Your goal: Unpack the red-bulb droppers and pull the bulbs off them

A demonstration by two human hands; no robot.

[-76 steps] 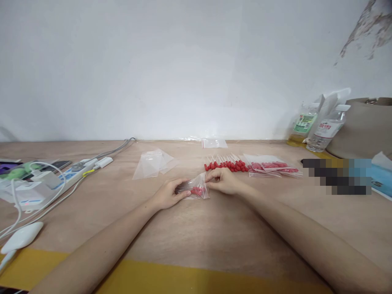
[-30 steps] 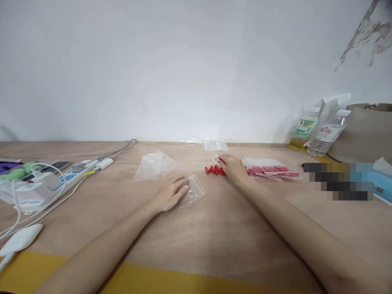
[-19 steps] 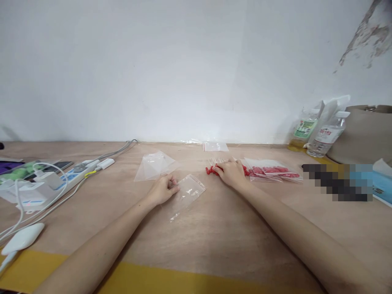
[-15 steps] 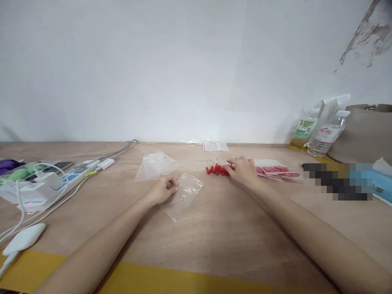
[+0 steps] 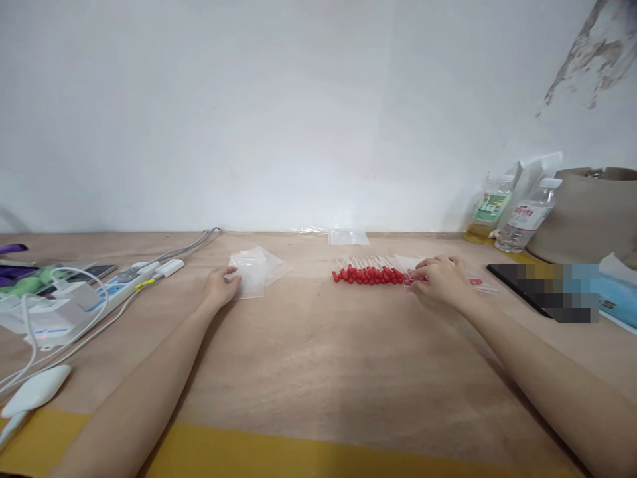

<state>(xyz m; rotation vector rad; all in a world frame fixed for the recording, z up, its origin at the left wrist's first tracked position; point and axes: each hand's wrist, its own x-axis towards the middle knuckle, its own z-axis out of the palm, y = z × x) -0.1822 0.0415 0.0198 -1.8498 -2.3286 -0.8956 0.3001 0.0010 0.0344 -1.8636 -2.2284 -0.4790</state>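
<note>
My left hand (image 5: 220, 287) is at the left edge of a small stack of clear zip bags (image 5: 253, 279), its thumb and fingertips closed on the edge of the top bag. On the right, my right hand (image 5: 440, 279) has its curled fingers over flat zip bags holding red-tipped sticks (image 5: 478, 282), fingertips at their left side. The hand covers most of those bags. Just left of that hand lies a row of loose red-tipped white sticks (image 5: 365, 273), red ends toward me.
Another bag (image 5: 348, 237) lies by the wall. At left are a power strip (image 5: 112, 292), chargers and cables. At right are a phone (image 5: 517, 289), a blue packet (image 5: 617, 299), two bottles (image 5: 527, 219) and a grey-brown container (image 5: 592, 212).
My left hand has moved left to the bag stack, and the single bag is gone from the middle. My right hand has shifted right, off the loose sticks onto the filled bags.
</note>
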